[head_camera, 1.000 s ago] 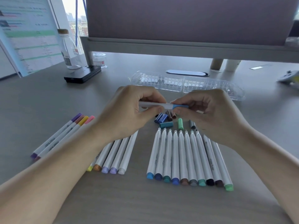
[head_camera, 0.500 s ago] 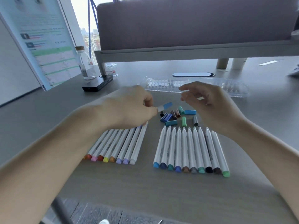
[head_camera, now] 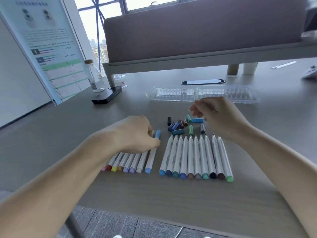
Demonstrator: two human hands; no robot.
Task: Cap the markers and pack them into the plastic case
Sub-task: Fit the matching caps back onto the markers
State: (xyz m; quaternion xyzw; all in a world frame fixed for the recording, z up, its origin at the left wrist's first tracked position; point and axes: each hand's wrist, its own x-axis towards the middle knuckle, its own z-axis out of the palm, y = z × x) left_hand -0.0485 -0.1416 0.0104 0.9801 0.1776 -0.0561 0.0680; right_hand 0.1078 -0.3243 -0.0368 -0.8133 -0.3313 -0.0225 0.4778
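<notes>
My left hand (head_camera: 137,134) holds a capped light-blue marker (head_camera: 152,152) down on the table, at the right end of a row of capped markers (head_camera: 127,162). To the right lies a row of several uncapped markers (head_camera: 195,157), tips pointing away from me. Loose caps (head_camera: 181,125) sit in a heap just beyond those tips. My right hand (head_camera: 216,114) hovers over the caps with fingers loosely curled and nothing in them; a light-blue cap (head_camera: 197,120) lies just under its fingertips. The clear plastic case (head_camera: 202,94) lies open further back.
A poster board (head_camera: 49,48) leans at the far left beside a glass bottle (head_camera: 93,76), a small jar (head_camera: 120,80) and a black box (head_camera: 107,95). A raised shelf (head_camera: 205,60) crosses the back. The table's near edge (head_camera: 171,212) is close to me.
Both hands pressed a blue cap onto a marker, then parted. My left hand carried the capped marker down to the left row; my right hand moved back over the loose caps.
</notes>
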